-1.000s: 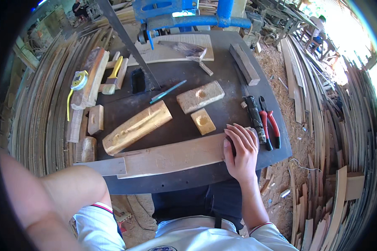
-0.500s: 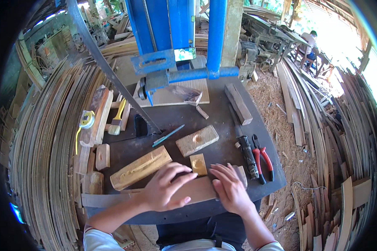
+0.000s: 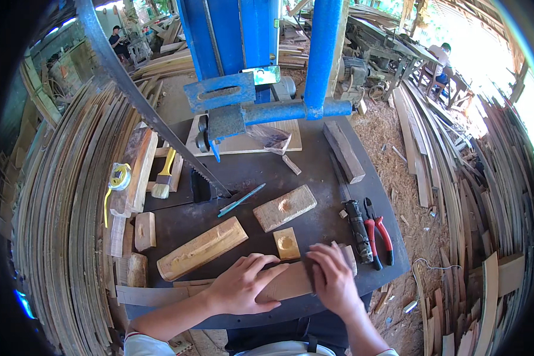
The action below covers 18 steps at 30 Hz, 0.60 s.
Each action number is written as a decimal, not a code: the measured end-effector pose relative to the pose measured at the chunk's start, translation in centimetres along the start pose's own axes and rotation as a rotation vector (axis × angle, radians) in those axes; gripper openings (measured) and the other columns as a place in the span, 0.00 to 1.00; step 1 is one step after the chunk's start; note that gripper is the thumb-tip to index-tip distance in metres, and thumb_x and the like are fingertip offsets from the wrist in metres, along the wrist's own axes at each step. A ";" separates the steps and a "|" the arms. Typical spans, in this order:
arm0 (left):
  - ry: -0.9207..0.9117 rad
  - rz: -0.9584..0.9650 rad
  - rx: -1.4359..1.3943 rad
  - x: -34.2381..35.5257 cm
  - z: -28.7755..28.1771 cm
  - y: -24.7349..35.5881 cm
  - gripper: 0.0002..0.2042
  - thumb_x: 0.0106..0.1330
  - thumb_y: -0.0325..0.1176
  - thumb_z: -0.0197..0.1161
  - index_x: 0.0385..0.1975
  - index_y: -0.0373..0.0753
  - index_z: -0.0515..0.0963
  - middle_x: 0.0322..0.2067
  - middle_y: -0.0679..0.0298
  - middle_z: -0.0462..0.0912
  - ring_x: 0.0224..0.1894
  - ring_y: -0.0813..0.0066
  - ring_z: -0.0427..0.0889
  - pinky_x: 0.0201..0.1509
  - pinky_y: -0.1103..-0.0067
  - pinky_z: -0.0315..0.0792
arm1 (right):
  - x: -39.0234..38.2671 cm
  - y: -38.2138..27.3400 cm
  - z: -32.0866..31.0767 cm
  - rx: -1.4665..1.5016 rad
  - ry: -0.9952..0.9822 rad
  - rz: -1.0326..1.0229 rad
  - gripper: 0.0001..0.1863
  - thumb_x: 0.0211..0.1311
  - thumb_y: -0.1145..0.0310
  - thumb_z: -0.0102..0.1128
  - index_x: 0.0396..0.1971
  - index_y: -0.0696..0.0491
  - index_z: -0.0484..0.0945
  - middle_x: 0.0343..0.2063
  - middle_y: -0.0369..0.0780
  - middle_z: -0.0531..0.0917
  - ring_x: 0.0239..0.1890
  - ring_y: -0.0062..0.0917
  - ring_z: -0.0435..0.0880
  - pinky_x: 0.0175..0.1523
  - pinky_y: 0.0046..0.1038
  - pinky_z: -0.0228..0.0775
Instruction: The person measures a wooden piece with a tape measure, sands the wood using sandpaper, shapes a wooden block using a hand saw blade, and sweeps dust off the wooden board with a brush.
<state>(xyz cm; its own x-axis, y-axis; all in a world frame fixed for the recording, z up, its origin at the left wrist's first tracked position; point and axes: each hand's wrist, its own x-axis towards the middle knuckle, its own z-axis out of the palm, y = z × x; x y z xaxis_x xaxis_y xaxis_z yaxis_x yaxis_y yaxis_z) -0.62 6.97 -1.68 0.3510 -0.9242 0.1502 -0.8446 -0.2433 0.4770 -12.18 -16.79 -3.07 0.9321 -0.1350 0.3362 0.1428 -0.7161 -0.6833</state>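
My left hand (image 3: 249, 285) grips the long pale board (image 3: 291, 280) across the bench's near edge, fingers over the far edge and thumb along the near side. My right hand (image 3: 332, 279) is closed on a dark block (image 3: 310, 274) resting on the board's right part. Just beyond are a small square block with a hollow (image 3: 286, 243), a larger hollowed block (image 3: 285, 207) and a grooved yellowish piece (image 3: 202, 248). A blue pencil-like stick (image 3: 241, 199) lies near the saw blade (image 3: 160, 127). To the right sit a black tool (image 3: 357, 231) and red-handled pliers (image 3: 378, 234).
A blue bandsaw (image 3: 237, 35) stands over the dark table (image 3: 359, 196). A tape measure (image 3: 120, 176), brush (image 3: 165, 175) and wood offcuts line its left. Stacked strips (image 3: 71, 207) flank both sides. Two people (image 3: 117, 41) (image 3: 442, 62) sit in the background.
The view has tilted up. My left hand has come from the lower left onto the board. My right hand stays at the board's right part, its angle changed around the dark block.
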 end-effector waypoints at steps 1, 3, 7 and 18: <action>0.002 0.004 -0.009 0.0 0.0 0.1 0.41 0.59 0.53 0.79 0.71 0.40 0.75 0.62 0.54 0.75 0.61 0.54 0.78 0.69 0.60 0.73 | 0.1 0.4 -0.4 -0.038 0.048 0.039 0.16 0.65 0.83 0.60 0.52 0.59 0.82 0.55 0.50 0.84 0.63 0.49 0.82 0.76 0.56 0.66; -0.004 -0.002 0.002 0.1 0.0 0.2 0.42 0.57 0.53 0.80 0.71 0.40 0.75 0.61 0.55 0.75 0.60 0.54 0.78 0.69 0.61 0.74 | 0.2 0.7 -0.4 -0.030 0.059 0.070 0.16 0.63 0.83 0.61 0.51 0.59 0.82 0.54 0.49 0.85 0.63 0.49 0.81 0.77 0.56 0.64; -0.015 0.004 0.005 0.3 0.0 0.2 0.43 0.56 0.52 0.81 0.71 0.40 0.75 0.60 0.55 0.76 0.60 0.55 0.79 0.68 0.62 0.74 | -0.5 -0.5 1.1 -0.034 -0.070 -0.036 0.19 0.57 0.83 0.64 0.50 0.59 0.82 0.55 0.48 0.83 0.65 0.46 0.80 0.79 0.56 0.60; -0.033 -0.021 0.042 -0.1 0.4 -0.1 0.43 0.59 0.55 0.78 0.72 0.41 0.74 0.56 0.58 0.76 0.55 0.59 0.79 0.65 0.63 0.76 | -0.7 1.4 -0.9 -0.105 0.062 -0.025 0.16 0.61 0.84 0.62 0.50 0.60 0.83 0.56 0.49 0.86 0.67 0.48 0.81 0.77 0.54 0.65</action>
<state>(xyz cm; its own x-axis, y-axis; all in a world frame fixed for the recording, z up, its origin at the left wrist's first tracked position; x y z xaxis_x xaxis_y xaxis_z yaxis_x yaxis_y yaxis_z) -0.77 6.99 -2.04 0.3562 -0.9278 0.1110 -0.8536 -0.2747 0.4426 -12.93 -18.25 -3.68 0.9061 -0.1560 0.3934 0.1265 -0.7872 -0.6035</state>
